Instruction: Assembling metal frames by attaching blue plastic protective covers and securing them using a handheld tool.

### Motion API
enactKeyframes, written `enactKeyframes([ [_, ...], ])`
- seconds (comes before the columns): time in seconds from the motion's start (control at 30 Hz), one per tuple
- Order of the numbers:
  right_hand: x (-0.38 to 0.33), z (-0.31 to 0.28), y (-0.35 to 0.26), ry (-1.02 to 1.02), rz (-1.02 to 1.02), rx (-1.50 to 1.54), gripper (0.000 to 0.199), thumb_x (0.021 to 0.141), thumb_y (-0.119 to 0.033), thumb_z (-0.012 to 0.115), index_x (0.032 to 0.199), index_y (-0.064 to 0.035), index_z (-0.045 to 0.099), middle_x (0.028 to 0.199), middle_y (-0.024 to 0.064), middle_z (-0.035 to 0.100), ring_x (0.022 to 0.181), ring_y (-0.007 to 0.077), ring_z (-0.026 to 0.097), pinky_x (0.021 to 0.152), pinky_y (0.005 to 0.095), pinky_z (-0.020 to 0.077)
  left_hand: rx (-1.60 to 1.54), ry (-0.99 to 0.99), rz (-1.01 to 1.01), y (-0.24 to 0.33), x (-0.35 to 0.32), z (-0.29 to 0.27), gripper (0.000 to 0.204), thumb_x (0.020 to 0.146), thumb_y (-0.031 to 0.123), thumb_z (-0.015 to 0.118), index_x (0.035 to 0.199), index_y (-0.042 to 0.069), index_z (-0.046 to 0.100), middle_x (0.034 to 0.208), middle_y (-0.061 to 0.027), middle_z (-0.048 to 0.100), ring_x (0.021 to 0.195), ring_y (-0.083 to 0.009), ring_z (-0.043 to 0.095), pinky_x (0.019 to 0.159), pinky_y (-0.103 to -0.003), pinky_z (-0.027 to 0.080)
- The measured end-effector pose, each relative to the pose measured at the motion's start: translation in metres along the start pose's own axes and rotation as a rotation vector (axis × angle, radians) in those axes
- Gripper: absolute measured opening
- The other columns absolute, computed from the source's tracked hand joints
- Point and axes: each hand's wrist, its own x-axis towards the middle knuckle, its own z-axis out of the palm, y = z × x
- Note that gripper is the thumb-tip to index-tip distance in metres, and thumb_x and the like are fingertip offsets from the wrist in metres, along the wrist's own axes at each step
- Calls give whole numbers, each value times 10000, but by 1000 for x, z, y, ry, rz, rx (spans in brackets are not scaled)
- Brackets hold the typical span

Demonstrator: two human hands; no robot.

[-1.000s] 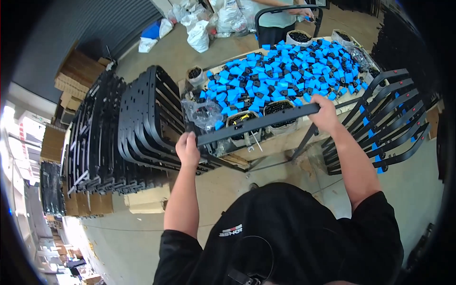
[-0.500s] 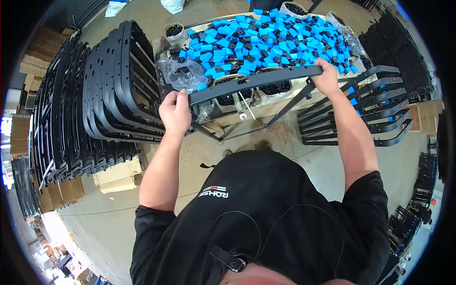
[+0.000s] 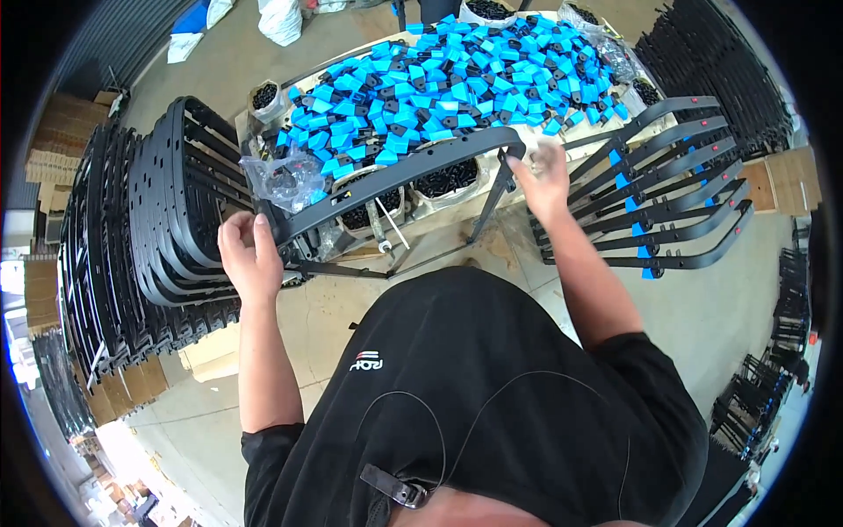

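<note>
A black metal frame (image 3: 386, 182) with a long top bar and rounded corners stands in front of me at the table's near edge. Its legs and lower bar show below, close to the floor. By the bar's left end is my left hand (image 3: 250, 255), thumb raised and fingers apart; whether it still touches the metal is unclear. My right hand (image 3: 546, 186) is open beside the bar's right corner, its fingertips smeared by motion. A thin pale rod and a grey tool (image 3: 381, 233) show behind the bar. Beyond lies a large heap of blue and black plastic pieces (image 3: 457, 83).
More black frames stand stacked at the left (image 3: 162, 206); others, some with blue pieces on them, fan out at the right (image 3: 667, 206). Tubs of small black parts (image 3: 448, 180) and a clear plastic bag (image 3: 285, 180) line the table's near side. Cardboard (image 3: 211, 351) lies on the floor.
Both hands have loosened from the black frame, which they gripped before. The frame now appears lower and farther left, with its rounded right corner showing. My view has shifted too.
</note>
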Motion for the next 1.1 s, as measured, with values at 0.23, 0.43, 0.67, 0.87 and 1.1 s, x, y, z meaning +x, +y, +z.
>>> enactKeyframes([
  [0.23,-80,-10,12,-870,242,153,184,873,-124,717,988,-20,619,909,93,672,832,202,662,758,322,528,386,-249,115,65,18,57,341,931,389,644,892,56,703,821,-127,694,784,-342,672,751,-454,507],
  [0.43,-14,98,-9,-635,-186,-283,352,859,-180,671,1189,-59,651,1200,165,663,1095,351,659,931,447,535,393,-434,-96,72,27,56,436,917,473,621,928,49,724,867,-153,720,854,-358,691,786,-448,530],
  [0.67,18,131,-34,-1142,-231,-690,567,852,-354,679,1318,-53,564,1352,200,547,1278,378,525,1059,525,444,430,-502,-227,66,28,48,507,903,532,588,980,54,740,964,-206,734,964,-379,697,861,-454,533],
  [0.87,18,131,5,-1117,-207,-705,595,887,-355,650,1390,-57,537,1429,208,534,1313,376,523,1106,475,416,413,-561,-209,73,32,44,510,900,534,586,990,55,738,964,-197,742,957,-369,705,858,-454,541],
  [1.1,9,136,22,-1098,-241,-720,551,941,-307,628,1408,-42,506,1455,251,488,1329,412,492,1122,467,403,395,-584,-199,72,33,37,516,905,527,577,1025,50,734,1000,-197,741,975,-352,707,871,-444,546],
])
